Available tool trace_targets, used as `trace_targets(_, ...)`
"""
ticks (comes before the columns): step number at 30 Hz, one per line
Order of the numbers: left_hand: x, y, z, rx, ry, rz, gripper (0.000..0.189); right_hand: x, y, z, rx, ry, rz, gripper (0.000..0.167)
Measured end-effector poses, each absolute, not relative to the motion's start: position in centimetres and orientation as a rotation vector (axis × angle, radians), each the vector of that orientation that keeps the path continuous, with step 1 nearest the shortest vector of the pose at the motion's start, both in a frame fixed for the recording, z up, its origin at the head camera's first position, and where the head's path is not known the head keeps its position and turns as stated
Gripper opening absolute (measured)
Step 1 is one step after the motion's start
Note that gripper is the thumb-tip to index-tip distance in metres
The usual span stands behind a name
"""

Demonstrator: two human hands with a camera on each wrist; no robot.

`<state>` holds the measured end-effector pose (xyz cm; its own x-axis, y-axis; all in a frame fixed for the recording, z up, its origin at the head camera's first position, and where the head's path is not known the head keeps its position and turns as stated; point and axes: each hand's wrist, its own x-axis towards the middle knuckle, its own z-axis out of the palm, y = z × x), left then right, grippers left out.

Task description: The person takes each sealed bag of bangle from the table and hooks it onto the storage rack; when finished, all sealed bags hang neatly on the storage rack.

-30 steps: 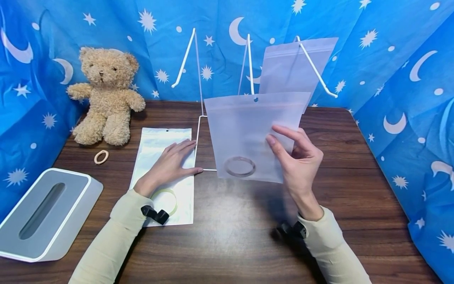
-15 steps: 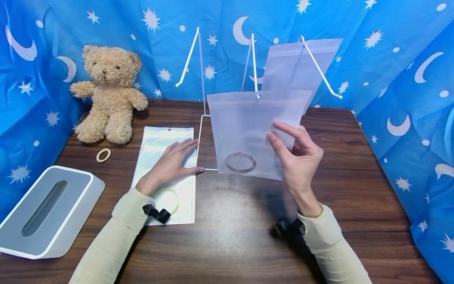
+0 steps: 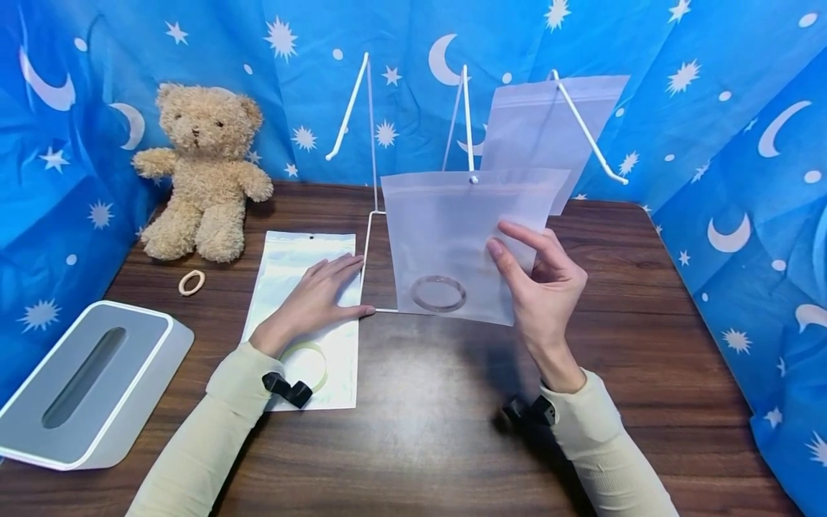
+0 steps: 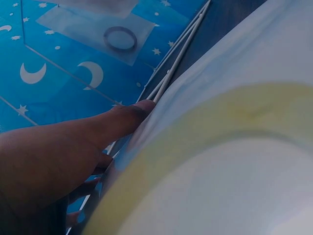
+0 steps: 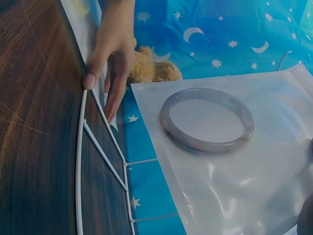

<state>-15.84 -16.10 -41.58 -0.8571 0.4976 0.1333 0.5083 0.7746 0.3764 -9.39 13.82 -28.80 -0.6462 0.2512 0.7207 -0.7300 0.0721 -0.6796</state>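
Observation:
My right hand [image 3: 549, 287] pinches the right side of a frosted zip bag [image 3: 446, 237], raised upright at the front of a white wire rack [image 3: 469, 122]. Inside the bag's bottom lies a greyish bangle [image 5: 210, 147], large in the right wrist view. The tip of the middle hook [image 3: 474, 179] shows at the bag's hang hole. My left hand [image 3: 316, 298] lies with straight fingers at the left side of the rack's base, its thumb at the front corner. Partly under that hand, a second bag [image 3: 342, 388] lies flat with a pale green bangle [image 4: 244, 107] in it.
Another frosted bag [image 3: 523, 136] hangs from the rack's right hook; the left hook [image 3: 347, 108] carries nothing. A teddy bear [image 3: 200, 179], a small wooden ring [image 3: 182, 284] and a grey tissue box [image 3: 148, 388] stand or lie at left. Star-patterned cloth [image 3: 730, 165] surrounds the table.
The bag in my right hand has come up to the middle hook, whose tip now pokes through the hang hole. My left hand stays at the rack's base. The view has shifted slightly.

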Motion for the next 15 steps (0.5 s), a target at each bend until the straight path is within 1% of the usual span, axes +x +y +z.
trace_targets(15,-15.68,-16.14,-41.59,-0.845,-2.911,-0.652,0.092,-10.19,13.62,-29.52,0.488,-1.591,1.682,0.023)
